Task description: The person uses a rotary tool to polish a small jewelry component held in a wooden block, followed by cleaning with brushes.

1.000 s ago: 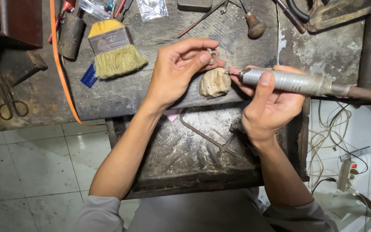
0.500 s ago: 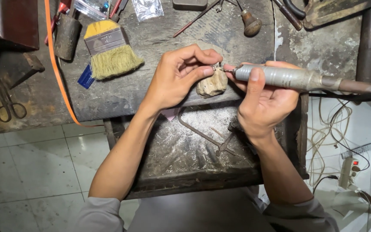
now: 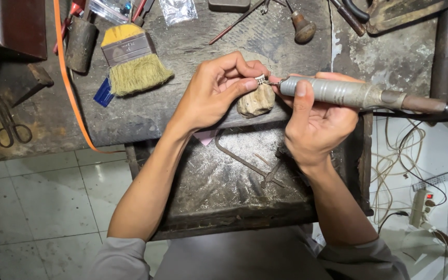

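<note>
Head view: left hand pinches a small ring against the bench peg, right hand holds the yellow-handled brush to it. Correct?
Not quite. The right hand holds a grey rotary handpiece, not the brush, which lies untouched on the bench. The left hand does pinch the ring, per the head view.

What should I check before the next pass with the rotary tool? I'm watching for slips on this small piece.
1. Small silver ring pinched in left hand: ok.
2. Ring braced on worn wooden bench pin: ok.
3. Right hand wrapped around grey metal rotary handpiece: ok.
4. Tool tip meets ring: ok.
5. Left fingers apart from tip: not ok, very close.
6. Bur spinning: cannot tell.
</note>
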